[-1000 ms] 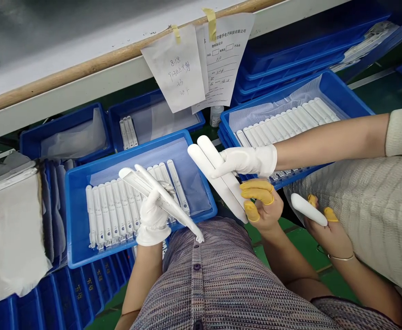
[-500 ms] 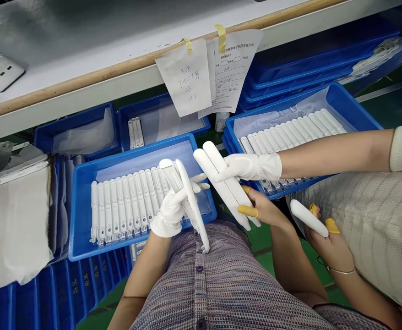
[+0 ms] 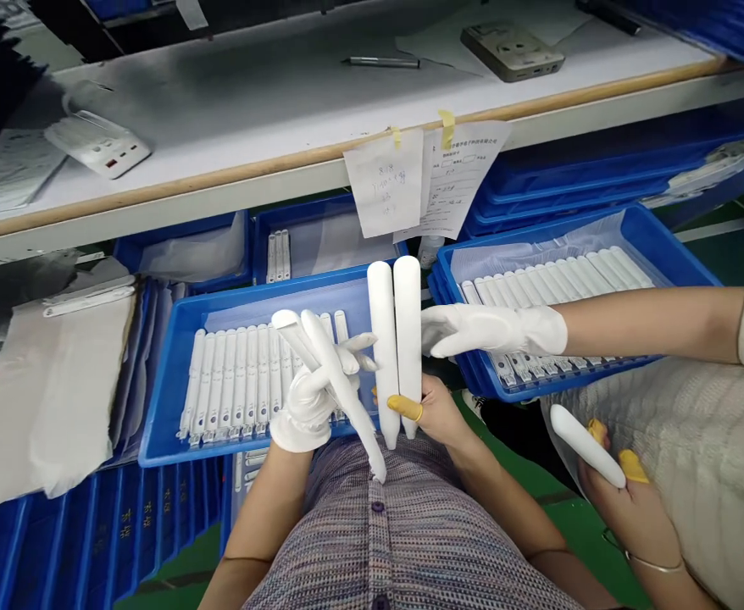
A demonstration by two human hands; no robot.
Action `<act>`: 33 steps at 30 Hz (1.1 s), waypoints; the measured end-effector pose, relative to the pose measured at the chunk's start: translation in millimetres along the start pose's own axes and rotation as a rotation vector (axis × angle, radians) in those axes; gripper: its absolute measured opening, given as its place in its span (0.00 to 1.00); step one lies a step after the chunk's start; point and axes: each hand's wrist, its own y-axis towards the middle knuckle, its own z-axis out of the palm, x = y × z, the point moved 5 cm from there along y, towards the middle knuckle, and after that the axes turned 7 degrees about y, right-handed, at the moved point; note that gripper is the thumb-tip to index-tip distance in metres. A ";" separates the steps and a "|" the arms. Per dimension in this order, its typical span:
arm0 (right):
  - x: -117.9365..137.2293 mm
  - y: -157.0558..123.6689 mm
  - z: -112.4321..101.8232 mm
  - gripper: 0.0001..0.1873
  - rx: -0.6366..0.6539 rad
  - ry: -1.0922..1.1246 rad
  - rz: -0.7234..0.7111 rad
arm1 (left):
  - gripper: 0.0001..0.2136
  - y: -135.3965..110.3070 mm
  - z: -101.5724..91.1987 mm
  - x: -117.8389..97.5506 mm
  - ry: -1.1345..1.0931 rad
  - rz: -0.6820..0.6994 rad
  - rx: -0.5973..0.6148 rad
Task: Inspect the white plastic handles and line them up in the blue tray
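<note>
Above the left half of the near blue tray point(image 3: 167, 398), free air lets a hand come down onto the row of white pieces point(image 3: 232, 373), and a bare strip of liner point(image 3: 251, 313) runs along that tray's far side. Over its right half, the left hand point(image 3: 305, 407) and its slanting pieces point(image 3: 352, 415) obstruct the drop, and the right hand point(image 3: 439, 411) with its pair of pieces point(image 3: 383, 339) bars its right end. Just beyond that end, a co-worker's gloved hand point(image 3: 492, 329) and forearm point(image 3: 652, 322) cut across. Past its far rim, the desk edge point(image 3: 219, 181) and hanging papers point(image 3: 385, 195) stand in the way
</note>
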 end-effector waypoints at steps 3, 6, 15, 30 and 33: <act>9.9 7.9 18.3 0.22 0.072 0.040 -0.024 | 0.16 -9.5 -6.1 -14.7 -0.002 0.059 -0.060; 18.5 12.8 31.2 0.22 0.125 0.043 -0.021 | 0.17 -18.2 -11.4 -23.5 -0.003 0.096 -0.089; 20.4 19.2 46.8 0.22 0.155 0.017 -0.025 | 0.20 -32.4 -28.7 -21.0 0.000 0.064 -0.146; 22.0 12.3 48.9 0.19 0.178 -0.016 -0.051 | 0.18 -33.4 -14.0 -21.2 0.003 -0.004 0.027; 21.2 11.2 47.3 0.20 0.158 -0.023 -0.052 | 0.18 -30.6 -15.5 -16.6 -0.010 0.049 0.058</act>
